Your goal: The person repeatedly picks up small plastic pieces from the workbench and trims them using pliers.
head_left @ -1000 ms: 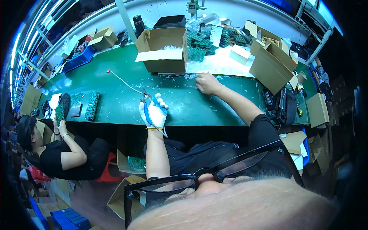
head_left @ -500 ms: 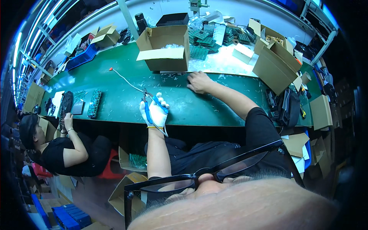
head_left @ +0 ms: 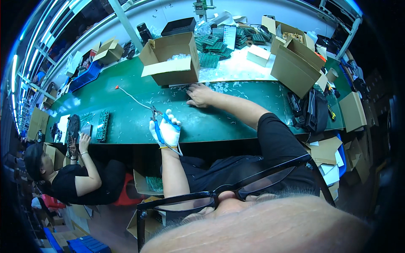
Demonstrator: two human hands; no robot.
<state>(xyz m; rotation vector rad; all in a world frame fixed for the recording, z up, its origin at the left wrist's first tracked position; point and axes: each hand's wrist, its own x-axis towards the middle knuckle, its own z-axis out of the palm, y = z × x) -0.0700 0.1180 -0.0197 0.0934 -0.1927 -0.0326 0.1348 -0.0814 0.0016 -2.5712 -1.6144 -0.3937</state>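
Your left hand [head_left: 166,131], in a white glove, has its fingers clenched around a pair of blue-handled cutters [head_left: 157,122], the metal tip pointing up and away from you over the green desk [head_left: 236,118]. A thin white cable [head_left: 133,98] runs from near the tip across the desk to a small orange end. Your right hand [head_left: 199,95] is bare and lies flat on the desk, fingers released and spread over small scattered bits just in front of the open cardboard box [head_left: 171,59]; whether it pinches anything underneath you cannot tell. Well apart to your left, another person's hand [head_left: 83,141] rests at the desk edge beside a green circuit board [head_left: 102,125].
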